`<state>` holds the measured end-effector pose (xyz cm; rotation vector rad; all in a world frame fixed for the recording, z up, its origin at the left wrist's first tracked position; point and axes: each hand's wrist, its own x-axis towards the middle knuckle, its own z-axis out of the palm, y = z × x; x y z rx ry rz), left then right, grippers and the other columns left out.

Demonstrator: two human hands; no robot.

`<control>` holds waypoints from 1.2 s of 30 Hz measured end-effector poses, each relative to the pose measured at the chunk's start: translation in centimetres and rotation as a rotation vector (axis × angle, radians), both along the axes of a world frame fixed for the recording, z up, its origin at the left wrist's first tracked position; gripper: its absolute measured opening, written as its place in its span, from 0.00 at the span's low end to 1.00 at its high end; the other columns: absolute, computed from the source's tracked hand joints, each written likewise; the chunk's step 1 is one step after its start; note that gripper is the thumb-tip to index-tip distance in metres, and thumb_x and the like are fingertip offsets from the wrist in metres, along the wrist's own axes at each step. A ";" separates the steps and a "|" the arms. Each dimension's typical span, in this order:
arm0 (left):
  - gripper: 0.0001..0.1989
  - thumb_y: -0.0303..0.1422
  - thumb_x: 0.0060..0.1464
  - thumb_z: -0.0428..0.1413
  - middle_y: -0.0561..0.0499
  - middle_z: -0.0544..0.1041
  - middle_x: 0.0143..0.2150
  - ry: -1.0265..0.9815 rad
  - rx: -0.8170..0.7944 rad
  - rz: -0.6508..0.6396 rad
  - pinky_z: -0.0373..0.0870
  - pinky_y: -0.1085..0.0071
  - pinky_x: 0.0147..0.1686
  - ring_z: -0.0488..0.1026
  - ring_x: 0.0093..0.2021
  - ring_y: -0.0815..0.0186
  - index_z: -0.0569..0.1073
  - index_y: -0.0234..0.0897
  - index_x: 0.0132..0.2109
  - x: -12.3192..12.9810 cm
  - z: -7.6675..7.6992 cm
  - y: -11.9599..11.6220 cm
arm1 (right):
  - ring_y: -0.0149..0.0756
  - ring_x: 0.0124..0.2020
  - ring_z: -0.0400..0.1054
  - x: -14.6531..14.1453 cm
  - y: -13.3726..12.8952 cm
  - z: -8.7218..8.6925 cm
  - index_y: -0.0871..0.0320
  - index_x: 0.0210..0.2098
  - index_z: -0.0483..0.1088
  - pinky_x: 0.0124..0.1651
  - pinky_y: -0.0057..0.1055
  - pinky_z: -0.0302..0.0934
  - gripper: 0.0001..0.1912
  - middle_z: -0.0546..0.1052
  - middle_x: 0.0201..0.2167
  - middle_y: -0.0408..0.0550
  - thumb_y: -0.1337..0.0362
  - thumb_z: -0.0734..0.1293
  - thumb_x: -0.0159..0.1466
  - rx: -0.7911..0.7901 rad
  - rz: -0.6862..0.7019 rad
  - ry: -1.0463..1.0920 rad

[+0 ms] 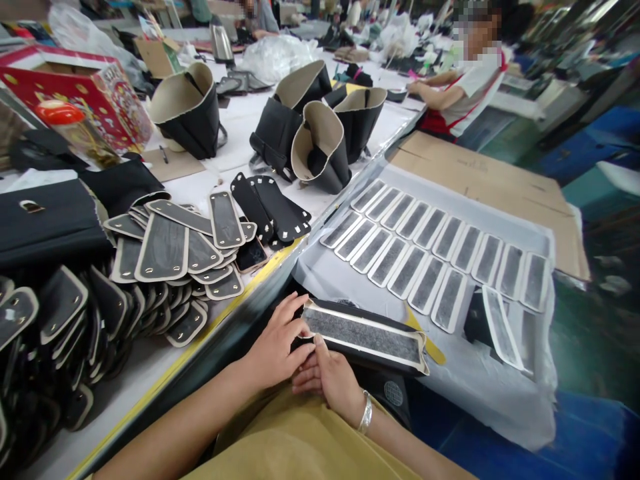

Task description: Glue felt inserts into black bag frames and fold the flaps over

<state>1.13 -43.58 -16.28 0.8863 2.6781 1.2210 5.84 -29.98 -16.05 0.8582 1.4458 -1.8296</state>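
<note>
A long black piece (365, 333) with a pale-edged grey strip on it lies across the edge of the cloth-covered surface, in front of my body. My left hand (283, 340) grips its left end, fingers on the top and thumb lower down. Close beside it, my right hand (333, 377) has its thumb and fingertips at the lower left corner of the same piece, a silver bracelet on the wrist. To the right, rows of grey strips with white borders (415, 273) lie on the pale cloth (530, 400), near a yellow tool (433, 347).
Stacked black panels (165, 250) fill the table's left side. Open black bag bodies (320, 143) stand behind. A red box (120, 100) and jar (75, 127) are at the left back, cardboard (490, 193) at the right. A person (470, 93) works beyond the cardboard.
</note>
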 end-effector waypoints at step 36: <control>0.38 0.41 0.44 0.60 0.46 0.66 0.53 -0.526 0.391 0.512 0.57 0.57 0.56 0.65 0.53 0.56 0.54 0.42 0.60 2.9 -1.8 5.8 | 0.31 0.16 0.68 4.6 8.5 0.6 0.65 0.24 0.66 0.21 0.26 0.62 0.32 0.73 0.18 0.52 0.43 0.51 0.63 -0.033 -0.388 -0.005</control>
